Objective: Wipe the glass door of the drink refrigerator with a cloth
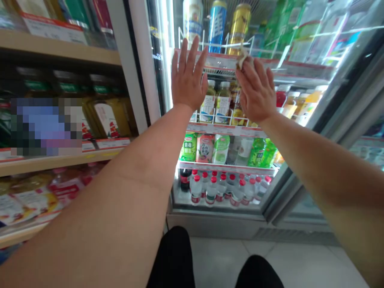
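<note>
My left hand [188, 82] is raised with its fingers spread, palm turned toward the drinks fridge, apparently flat on its glass door; the contact itself is hard to make out. To its right, my right hand [258, 92] presses a crumpled, pale brownish cloth [241, 59] at the same height, most of it covered by the fingers. Behind my hands, a blue can [217, 26] and a gold can [239, 29] stand on the upper shelf. Tea bottles [223, 102] with white labels show between the two hands.
Green and red cartons [205, 148] fill a lower fridge shelf, above several red-capped water bottles [211, 192]. At the left, a wooden shelf [60, 52] carries oil bottles [105, 114]. A metal door frame [295, 168] slants along the right. My knees [177, 256] are near the tiled floor [216, 256].
</note>
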The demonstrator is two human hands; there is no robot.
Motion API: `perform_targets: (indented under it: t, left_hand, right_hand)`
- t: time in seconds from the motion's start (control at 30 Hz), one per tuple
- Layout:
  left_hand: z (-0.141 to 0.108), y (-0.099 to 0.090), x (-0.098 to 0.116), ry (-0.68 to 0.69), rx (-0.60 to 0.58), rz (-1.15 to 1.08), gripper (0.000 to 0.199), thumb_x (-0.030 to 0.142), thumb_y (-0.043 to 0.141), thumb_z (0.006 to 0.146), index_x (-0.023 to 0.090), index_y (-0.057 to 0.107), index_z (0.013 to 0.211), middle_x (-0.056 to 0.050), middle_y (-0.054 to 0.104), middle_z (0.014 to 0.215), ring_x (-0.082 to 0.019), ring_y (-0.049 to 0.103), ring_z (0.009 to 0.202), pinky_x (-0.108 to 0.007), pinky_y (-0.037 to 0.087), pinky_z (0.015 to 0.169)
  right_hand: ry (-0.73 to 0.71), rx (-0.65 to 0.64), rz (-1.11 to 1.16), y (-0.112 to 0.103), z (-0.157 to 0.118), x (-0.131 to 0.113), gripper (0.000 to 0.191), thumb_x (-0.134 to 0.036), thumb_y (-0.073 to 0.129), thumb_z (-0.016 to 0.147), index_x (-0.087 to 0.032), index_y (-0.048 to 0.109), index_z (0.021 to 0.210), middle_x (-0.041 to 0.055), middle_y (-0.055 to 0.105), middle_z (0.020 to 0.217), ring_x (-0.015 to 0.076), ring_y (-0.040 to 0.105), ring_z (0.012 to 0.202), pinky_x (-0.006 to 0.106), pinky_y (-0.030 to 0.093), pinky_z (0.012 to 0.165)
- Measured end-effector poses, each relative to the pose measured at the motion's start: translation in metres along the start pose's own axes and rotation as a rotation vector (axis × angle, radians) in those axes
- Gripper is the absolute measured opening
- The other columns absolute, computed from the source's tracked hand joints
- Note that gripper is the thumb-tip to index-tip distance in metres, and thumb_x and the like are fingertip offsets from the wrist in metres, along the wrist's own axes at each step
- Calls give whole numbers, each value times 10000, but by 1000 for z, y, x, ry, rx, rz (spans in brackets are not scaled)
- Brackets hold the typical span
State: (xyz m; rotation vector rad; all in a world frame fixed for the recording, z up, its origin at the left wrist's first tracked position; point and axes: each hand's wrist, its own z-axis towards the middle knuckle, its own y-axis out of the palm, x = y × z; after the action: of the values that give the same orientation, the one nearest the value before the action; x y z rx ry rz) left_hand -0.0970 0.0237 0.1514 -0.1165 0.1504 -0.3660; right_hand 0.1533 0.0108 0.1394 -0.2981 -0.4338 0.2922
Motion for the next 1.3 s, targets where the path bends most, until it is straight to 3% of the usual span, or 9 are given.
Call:
perform_targets:
  t: [0.17, 0.4, 0.5, 0.6, 0.67, 0.83, 1.1, 1.2, 1.3]
  left_hand:
    - [-1, -2, 2, 12, 4, -27, 661, 236, 470, 949, 278, 346, 1597, 76, 203, 1690, -200, 59, 1592, -481, 31, 1334]
    - [-1, -3, 2, -3, -10, -89, 754, 324, 530, 921, 415, 244, 1613, 190, 157, 1666, -175, -9, 1589, -495, 23, 1339]
    - [1, 0, 0, 10, 3, -55, 673, 274, 445, 955, 315, 303, 1611, 125, 160, 1687, -167, 2, 1590, -471, 14, 1341]
    - [3, 0, 0, -28, -30, -85, 661, 326, 458, 948, 348, 329, 1595, 152, 180, 1676, -159, -18, 1586, -459, -8, 1343]
    - [4, -2, 0, -35, -51, -83, 653, 349, 454, 950, 345, 336, 1593, 143, 192, 1675, -156, -18, 1583, -438, -11, 1341]
    - [3, -4, 1, -4, -44, -45, 625, 336, 401, 981, 304, 327, 1601, 111, 199, 1682, -140, -33, 1578, -415, -28, 1334]
    - [2, -3, 2, 26, -34, 90, 632, 238, 450, 990, 256, 304, 1605, 16, 224, 1696, -188, 22, 1592, -462, 34, 1333]
    - [2, -4, 2, 24, -28, 46, 650, 211, 471, 966, 247, 330, 1599, 13, 234, 1696, -207, 54, 1593, -469, 35, 1332]
    - [3, -4, 1, 19, -30, 17, 653, 219, 473, 950, 236, 356, 1592, 10, 247, 1690, -217, 72, 1592, -492, 49, 1330]
  right_hand:
    - [316, 186, 22, 0, -4, 16, 624, -378, 130, 1033, -288, 137, 1650, -25, 127, 1720, 312, 67, 1595, 660, 125, 1251]
    - [-27, 1, 19, 3, -24, 4, 569, -363, 237, 1044, -288, 312, 1603, -29, 296, 1680, 237, 158, 1587, 532, 154, 1300]
    - [107, 78, 22, 1, -17, 6, 587, -353, 236, 1041, -313, 239, 1627, -42, 234, 1697, 265, 148, 1589, 575, 147, 1287]
    - [281, 180, 31, 7, -16, -4, 605, -350, 190, 1046, -209, 253, 1632, 34, 230, 1702, 319, 122, 1589, 607, 159, 1270]
    - [188, 124, 51, 15, -23, -16, 601, -350, 222, 1046, -180, 298, 1617, 61, 288, 1684, 337, 140, 1583, 620, 171, 1265]
    - [-199, -94, 125, 28, -43, -34, 616, -308, 330, 1032, -341, 201, 1634, -38, 339, 1663, 296, 197, 1574, 595, 167, 1285]
    - [-30, 60, 95, 51, -81, -64, 663, -257, 327, 1041, -322, 48, 1639, -1, 332, 1663, 294, 207, 1570, 577, 220, 1280]
    - [-207, -29, 141, 53, -94, -73, 686, -233, 352, 1037, -310, 30, 1638, 0, 351, 1652, 268, 251, 1559, 528, 235, 1289]
    - [-411, -151, 195, 40, -75, -56, 688, -222, 377, 1030, -372, 79, 1631, -64, 348, 1650, 228, 283, 1550, 495, 219, 1300]
